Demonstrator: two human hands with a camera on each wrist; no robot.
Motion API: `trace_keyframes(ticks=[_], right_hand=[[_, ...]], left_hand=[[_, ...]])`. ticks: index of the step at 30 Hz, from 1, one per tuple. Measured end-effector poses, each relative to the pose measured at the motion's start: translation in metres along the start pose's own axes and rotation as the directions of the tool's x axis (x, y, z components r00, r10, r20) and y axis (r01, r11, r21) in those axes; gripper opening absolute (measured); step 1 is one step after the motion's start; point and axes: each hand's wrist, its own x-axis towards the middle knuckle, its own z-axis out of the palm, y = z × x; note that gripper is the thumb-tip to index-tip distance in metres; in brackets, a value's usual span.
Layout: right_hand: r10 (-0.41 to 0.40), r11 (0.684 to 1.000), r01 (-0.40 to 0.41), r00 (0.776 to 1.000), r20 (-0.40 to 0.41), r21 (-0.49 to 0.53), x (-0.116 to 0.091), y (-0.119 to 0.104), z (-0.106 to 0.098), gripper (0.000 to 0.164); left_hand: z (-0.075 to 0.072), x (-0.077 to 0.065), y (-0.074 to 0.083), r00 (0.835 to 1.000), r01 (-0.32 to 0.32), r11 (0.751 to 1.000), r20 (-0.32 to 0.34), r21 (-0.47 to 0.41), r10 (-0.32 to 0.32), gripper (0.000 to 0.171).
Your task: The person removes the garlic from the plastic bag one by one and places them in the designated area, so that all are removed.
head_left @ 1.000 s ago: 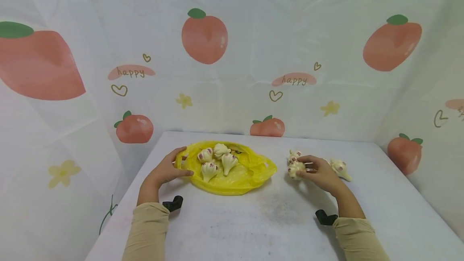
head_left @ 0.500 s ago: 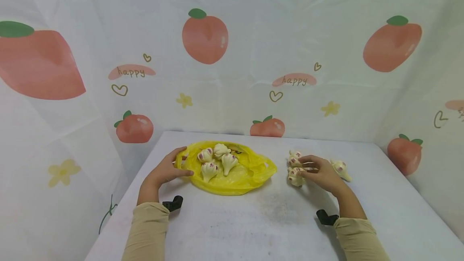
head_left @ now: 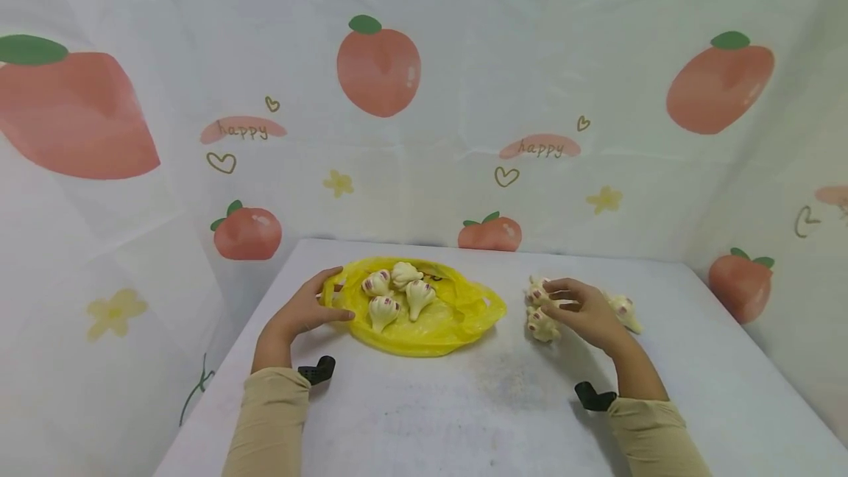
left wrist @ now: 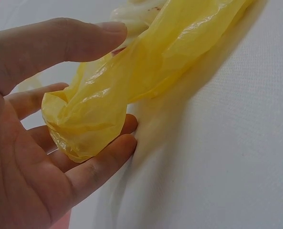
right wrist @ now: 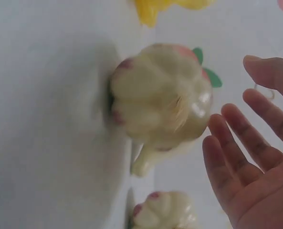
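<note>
In the head view my left hand (head_left: 306, 308) is at the left edge of a yellow plastic bag (head_left: 430, 337). The left wrist view has a bunched end of the bag (left wrist: 89, 119) inside the loosely curled fingers, the thumb above it. Several garlic bulbs (head_left: 384, 311) lie in the open bag. My right hand (head_left: 586, 311) hovers with spread, relaxed fingers by a garlic bulb (head_left: 542, 324) on the table; the right wrist view shows this bulb (right wrist: 162, 95) apart from the fingertips. Just behind it sits another bulb (head_left: 536, 291), partly hidden by the fingers.
One more garlic bulb (head_left: 624, 310) lies right of my right hand, partly covered. The white table (head_left: 424, 411) ends at a printed fabric backdrop (head_left: 424, 190). Black camera mounts (head_left: 319, 370) stick out at both wrists.
My right hand has let go of the garlic bulb, which tipped over and now rests on the table in front of another one. The left hand and bag stay in place.
</note>
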Motion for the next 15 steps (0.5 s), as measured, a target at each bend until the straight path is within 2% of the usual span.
trace_keyframes(ticks=[7, 15], right_hand=[[-0.012, 0.998, 0.013, 1.0, -0.011, 0.056, 0.008, -0.019, 0.01, 0.043], [-0.106, 0.984, 0.103, 0.994, 0.014, 0.147, 0.029, -0.046, 0.037, 0.041]], left_hand=[[0.001, 0.003, 0.001, 1.0, -0.011, 1.0, -0.004, 0.009, 0.011, 0.107], [0.002, 0.001, 0.001, 1.0, -0.001, 1.0, -0.006, 0.014, 0.001, 0.106]])
